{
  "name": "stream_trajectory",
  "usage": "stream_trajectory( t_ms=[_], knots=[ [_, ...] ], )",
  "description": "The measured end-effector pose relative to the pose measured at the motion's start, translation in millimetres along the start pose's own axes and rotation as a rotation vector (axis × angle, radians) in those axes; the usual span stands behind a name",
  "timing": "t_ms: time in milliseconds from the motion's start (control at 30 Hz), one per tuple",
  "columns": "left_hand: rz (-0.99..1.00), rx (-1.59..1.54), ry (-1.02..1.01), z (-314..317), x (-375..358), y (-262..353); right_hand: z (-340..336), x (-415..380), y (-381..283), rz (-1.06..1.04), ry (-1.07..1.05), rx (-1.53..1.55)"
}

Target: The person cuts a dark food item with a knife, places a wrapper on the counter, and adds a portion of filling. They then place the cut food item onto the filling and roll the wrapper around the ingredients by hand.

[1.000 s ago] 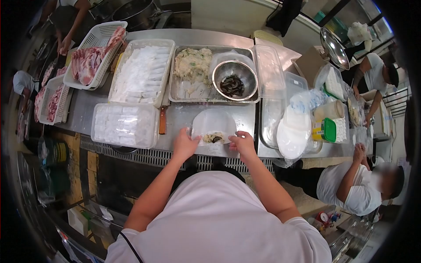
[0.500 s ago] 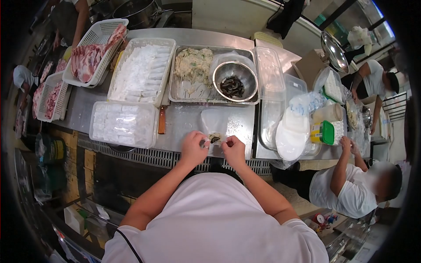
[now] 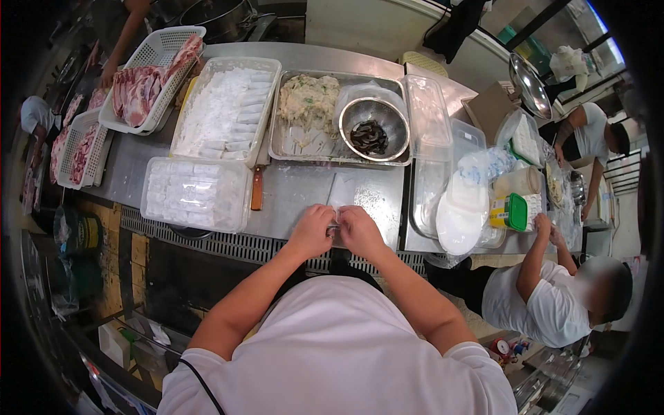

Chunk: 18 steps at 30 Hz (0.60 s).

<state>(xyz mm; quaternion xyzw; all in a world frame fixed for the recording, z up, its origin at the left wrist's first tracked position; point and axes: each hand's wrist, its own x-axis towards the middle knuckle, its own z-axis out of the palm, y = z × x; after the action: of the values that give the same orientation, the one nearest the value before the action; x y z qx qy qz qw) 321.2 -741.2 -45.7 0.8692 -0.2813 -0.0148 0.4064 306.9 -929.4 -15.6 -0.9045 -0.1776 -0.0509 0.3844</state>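
Observation:
My left hand (image 3: 313, 231) and my right hand (image 3: 360, 232) meet over the steel table near its front edge, fingers closed on the near end of a thin white spring roll wrapper (image 3: 337, 187). Its far end tapers away from me on the metal. The filling is hidden by the wrapper and my fingers. Beyond my hands stands a metal tray (image 3: 308, 158) holding pale, green-flecked filling (image 3: 308, 100) and a steel bowl (image 3: 344, 114) of dark strips (image 3: 369, 138).
Left are a tub (image 3: 174, 146) of white powder and rolls, a lidded box (image 3: 195, 194) and a wooden-handled knife (image 3: 256, 190). Baskets of raw meat (image 3: 138, 97) stand farther left. Plastic lids (image 3: 427, 104) lie right, near a co-worker (image 3: 529, 297) at the table.
My hands have drawn together, the right moving left toward the other. The wrapper, spread with dark filling showing before, is now narrowed and gathered between my fingers.

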Motion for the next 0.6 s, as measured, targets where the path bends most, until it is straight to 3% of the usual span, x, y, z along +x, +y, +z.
stream_trajectory(
  t_ms=[233, 333, 433, 600],
  knots=[
    [-0.161, -0.188, 0.092, 0.9, -1.6, -3.0, -0.2, 7.4, 7.1, -0.099, -0.135, -0.085],
    [0.025, -0.078, 0.116, -13.7, 6.4, 4.1, -0.3, 9.2, 9.5, -0.114, -0.181, -0.128],
    [0.021, 0.062, -0.130, -25.5, 12.5, 0.2, -5.2, 10.4, 9.2, -0.098, -0.247, -0.139],
    [0.095, 0.122, -0.270, -39.3, 8.8, -0.1, -31.8, -9.3, -2.4, -0.063, -0.203, -0.111]
  ],
)
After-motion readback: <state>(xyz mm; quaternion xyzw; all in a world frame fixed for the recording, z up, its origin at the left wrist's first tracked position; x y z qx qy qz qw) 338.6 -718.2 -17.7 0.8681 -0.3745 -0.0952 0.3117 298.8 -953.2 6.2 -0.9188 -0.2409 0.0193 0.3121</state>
